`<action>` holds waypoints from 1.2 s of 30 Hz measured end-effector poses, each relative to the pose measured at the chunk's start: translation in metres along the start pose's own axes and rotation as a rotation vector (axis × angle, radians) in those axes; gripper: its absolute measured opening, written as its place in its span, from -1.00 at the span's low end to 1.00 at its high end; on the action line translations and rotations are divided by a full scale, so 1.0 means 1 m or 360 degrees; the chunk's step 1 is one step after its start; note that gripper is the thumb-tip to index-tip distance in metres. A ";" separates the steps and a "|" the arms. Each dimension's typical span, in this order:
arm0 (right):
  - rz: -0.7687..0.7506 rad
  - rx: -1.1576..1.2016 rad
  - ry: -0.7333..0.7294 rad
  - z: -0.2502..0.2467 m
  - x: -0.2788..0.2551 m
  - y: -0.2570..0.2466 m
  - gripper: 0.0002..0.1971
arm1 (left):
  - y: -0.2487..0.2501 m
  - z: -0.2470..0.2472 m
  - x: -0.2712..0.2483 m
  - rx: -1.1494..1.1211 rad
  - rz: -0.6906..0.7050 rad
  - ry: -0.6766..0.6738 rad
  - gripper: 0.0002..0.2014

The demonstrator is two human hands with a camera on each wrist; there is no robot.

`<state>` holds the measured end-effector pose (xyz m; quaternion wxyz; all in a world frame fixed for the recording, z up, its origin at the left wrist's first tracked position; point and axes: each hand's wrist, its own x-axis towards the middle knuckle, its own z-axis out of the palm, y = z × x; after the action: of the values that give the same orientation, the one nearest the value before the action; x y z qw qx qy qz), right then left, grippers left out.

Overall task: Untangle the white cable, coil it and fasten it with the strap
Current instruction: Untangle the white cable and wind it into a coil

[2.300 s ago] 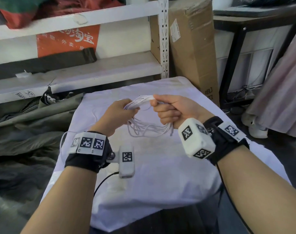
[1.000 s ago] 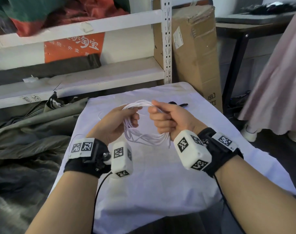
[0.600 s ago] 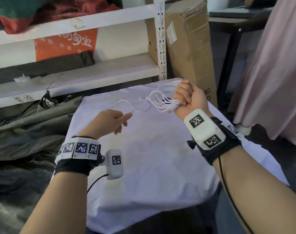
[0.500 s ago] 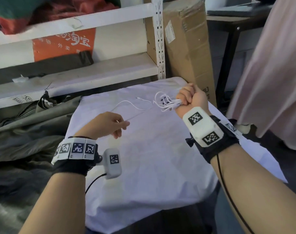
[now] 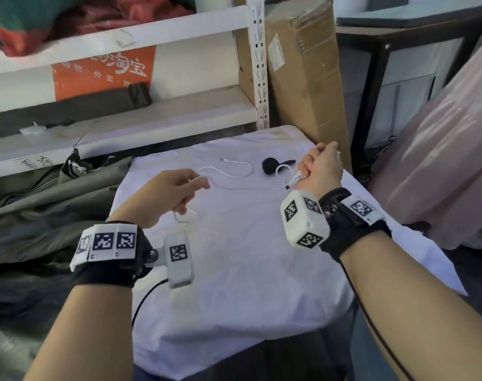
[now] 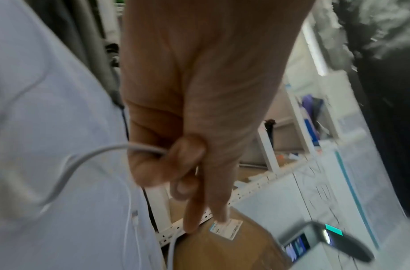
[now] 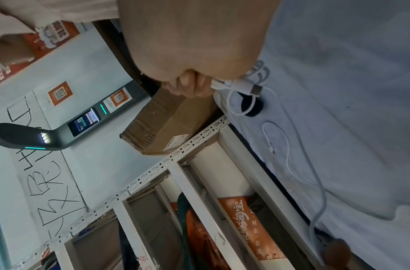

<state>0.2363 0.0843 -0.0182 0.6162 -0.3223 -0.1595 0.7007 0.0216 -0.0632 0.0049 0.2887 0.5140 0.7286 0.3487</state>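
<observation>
**Both grips on the white cable, strap lying free**

The right hand [image 5: 321, 166] is closed in a fist around one end of the white cable [image 5: 228, 176]. The right wrist view shows several short loops and a plug bunched at the curled fingers [image 7: 192, 85], with the plug projecting from the fist. This grip is held above the desk [image 5: 248, 257] near its far right corner.

The left hand [image 5: 162, 198] holds the cable further along its length. In the left wrist view the curled fingers [image 6: 167, 160] close around the strand while the index finger is extended. The cable enters this grip from the desk side and leaves it toward the fingertips. This grip is raised over the left half of the desk.

Between the two grips the cable lies slack on the white cloth covering the desk, forming open curves. A free end with a small connector lies toward the far edge. A small loop hangs below the left hand.

The black strap [image 5: 271, 165] lies on the cloth near the far right corner, just beside the right hand; neither hand touches it.

A cardboard box [image 5: 303, 72] stands behind the far right corner, next to a white metal shelf [image 5: 162, 116].
</observation>
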 end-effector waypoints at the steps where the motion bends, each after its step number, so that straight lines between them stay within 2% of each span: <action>1: -0.0002 -0.0057 0.0017 0.000 0.000 0.000 -0.58 | 0.004 0.000 0.000 0.0184 0.0012 0.0053 -0.77; 4: -0.0001 -0.0226 0.0022 0.002 -0.005 0.000 -0.63 | 0.015 -0.001 -0.003 0.0867 0.0124 0.0171 -0.79; 6: 0.0060 -0.0275 -0.0069 0.006 -0.012 0.003 -0.71 | 0.023 0.002 -0.008 0.0989 0.0174 0.0027 -0.85; 9: 0.0218 -0.0470 -0.0316 0.012 -0.024 0.011 -0.77 | 0.033 0.011 -0.013 0.0894 0.0182 -0.0253 -0.87; 11: 0.0316 -0.0718 -0.0558 0.014 -0.033 0.017 -0.78 | 0.038 0.019 -0.014 0.0747 0.0209 -0.0357 -0.90; 14: 0.0461 -0.1098 -0.0937 0.015 -0.046 0.023 -0.78 | 0.039 0.028 -0.012 0.0465 0.0271 -0.0330 -0.91; 17: 0.0674 -0.1265 -0.1169 0.013 -0.055 0.027 -0.79 | 0.035 0.035 -0.008 0.0278 0.0334 -0.0186 -0.91; 21: 0.0785 -0.1386 -0.1257 0.012 -0.056 0.027 -0.71 | 0.032 0.038 -0.003 0.0165 0.0376 0.0013 -0.81; 27: 0.0855 -0.1400 -0.1336 0.013 -0.052 0.024 -0.62 | 0.027 0.043 0.001 0.0155 0.0426 0.0139 -0.73; 32: 0.1120 -0.1401 -0.1462 0.016 -0.056 0.020 -0.39 | 0.021 0.037 0.004 0.0132 0.0467 0.0252 -0.67; 34: 0.1017 -0.1462 -0.1572 0.015 -0.055 0.018 -0.42 | 0.020 0.033 0.003 0.0101 0.0456 0.0252 -0.63; 36: 0.0872 -0.1510 -0.1667 0.014 -0.053 0.016 -0.50 | 0.021 0.029 0.000 0.0063 0.0429 0.0155 -0.62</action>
<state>0.2168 0.0326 -0.0038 0.0590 -0.2058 -0.6300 0.7465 0.0559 -0.0522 0.0050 0.1934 0.5952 0.6729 0.3944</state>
